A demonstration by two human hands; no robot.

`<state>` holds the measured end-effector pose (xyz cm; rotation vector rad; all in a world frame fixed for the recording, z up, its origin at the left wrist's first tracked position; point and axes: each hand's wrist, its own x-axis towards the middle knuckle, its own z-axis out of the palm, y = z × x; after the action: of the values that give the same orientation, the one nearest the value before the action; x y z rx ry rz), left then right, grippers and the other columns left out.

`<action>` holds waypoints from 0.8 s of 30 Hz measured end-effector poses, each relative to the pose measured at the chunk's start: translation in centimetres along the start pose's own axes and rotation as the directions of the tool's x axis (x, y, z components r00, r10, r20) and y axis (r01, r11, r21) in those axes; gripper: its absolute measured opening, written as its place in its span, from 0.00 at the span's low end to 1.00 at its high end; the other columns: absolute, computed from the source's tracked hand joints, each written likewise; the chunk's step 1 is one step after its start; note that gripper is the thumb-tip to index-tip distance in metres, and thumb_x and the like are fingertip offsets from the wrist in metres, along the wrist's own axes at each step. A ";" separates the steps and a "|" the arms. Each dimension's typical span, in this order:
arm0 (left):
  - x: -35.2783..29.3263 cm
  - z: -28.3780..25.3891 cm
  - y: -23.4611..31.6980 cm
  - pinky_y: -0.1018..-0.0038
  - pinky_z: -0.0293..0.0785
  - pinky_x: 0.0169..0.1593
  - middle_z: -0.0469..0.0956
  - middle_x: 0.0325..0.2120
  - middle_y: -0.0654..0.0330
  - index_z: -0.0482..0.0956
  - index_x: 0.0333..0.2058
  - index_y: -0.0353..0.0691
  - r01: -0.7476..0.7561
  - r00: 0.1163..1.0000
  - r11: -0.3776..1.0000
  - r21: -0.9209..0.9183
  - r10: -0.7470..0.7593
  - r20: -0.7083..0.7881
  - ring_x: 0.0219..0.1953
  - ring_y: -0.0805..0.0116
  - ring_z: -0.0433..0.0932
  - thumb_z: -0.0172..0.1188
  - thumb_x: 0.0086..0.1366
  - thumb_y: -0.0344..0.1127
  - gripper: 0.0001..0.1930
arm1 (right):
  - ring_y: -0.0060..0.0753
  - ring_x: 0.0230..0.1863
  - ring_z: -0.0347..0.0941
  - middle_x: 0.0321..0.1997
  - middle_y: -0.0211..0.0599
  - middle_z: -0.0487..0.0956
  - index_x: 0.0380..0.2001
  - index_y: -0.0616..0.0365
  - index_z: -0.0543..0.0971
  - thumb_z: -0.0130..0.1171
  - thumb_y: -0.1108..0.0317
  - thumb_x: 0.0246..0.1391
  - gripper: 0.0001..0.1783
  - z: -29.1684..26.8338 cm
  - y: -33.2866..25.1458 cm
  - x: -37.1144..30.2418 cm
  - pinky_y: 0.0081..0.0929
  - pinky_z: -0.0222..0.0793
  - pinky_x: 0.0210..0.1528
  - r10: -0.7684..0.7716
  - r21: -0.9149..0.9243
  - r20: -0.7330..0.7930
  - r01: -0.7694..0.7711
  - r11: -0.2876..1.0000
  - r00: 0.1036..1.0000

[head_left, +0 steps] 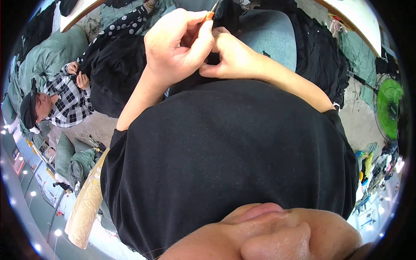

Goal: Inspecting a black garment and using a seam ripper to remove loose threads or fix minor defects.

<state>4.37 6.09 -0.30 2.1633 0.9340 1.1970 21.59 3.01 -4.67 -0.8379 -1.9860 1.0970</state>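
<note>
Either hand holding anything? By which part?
Left hand: a slim tool, pinched by its orange part just behind the metal end. Right hand: cannot tell; its grip is hidden.

Free room above the floor (360,123) near the green fan (385,103); black cloth heap (112,82) beside the left hand (175,45).

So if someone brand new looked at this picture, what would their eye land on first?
Probably the wearer's black shirt, which fills the middle, and the left hand at the top, pinching a small pointed tool, with the right hand beside it. Next, likely the green fan at the right edge and the co-worker in a checked shirt on the left.
</note>
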 end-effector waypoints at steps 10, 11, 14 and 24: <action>2.9 1.1 0.9 0.89 0.73 0.33 0.83 0.29 0.65 0.84 0.41 0.30 0.194 0.980 0.954 -0.229 -0.201 -0.006 0.29 0.86 0.78 0.67 0.65 0.22 0.07 | 0.35 0.36 0.79 0.28 0.36 0.81 0.27 0.57 0.80 0.67 0.63 0.48 0.10 0.4 0.8 0.0 0.42 0.57 0.65 0.098 0.074 0.091 -0.105 0.992 0.991; 3.1 1.1 1.0 0.89 0.73 0.33 0.83 0.29 0.65 0.84 0.41 0.30 0.190 0.981 0.955 -0.227 -0.196 -0.005 0.29 0.86 0.78 0.67 0.65 0.22 0.07 | 0.35 0.35 0.78 0.28 0.35 0.81 0.27 0.57 0.80 0.67 0.63 0.48 0.10 0.6 0.8 0.0 0.42 0.58 0.65 0.100 0.083 0.089 -0.108 0.991 0.991; 4.5 1.0 2.4 0.89 0.73 0.33 0.83 0.30 0.64 0.84 0.40 0.29 0.218 0.976 0.957 -0.193 -0.217 0.023 0.29 0.85 0.78 0.67 0.65 0.23 0.05 | 0.35 0.35 0.78 0.28 0.35 0.80 0.27 0.57 0.80 0.67 0.62 0.48 0.10 0.7 1.0 0.2 0.42 0.58 0.65 0.106 0.076 0.097 -0.114 0.991 0.990; 7.5 0.4 6.5 0.85 0.63 0.24 0.76 0.20 0.68 0.78 0.32 0.34 0.506 0.858 0.862 0.005 -0.504 0.102 0.20 0.87 0.68 0.61 0.67 0.24 0.03 | 0.34 0.36 0.78 0.27 0.33 0.80 0.26 0.56 0.81 0.66 0.60 0.48 0.11 0.7 1.1 0.4 0.41 0.59 0.62 0.030 0.050 0.083 -0.034 0.998 0.996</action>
<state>9.72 7.58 7.94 1.7730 1.3309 0.8235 21.06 3.53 -5.83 -0.8126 -2.0090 1.2132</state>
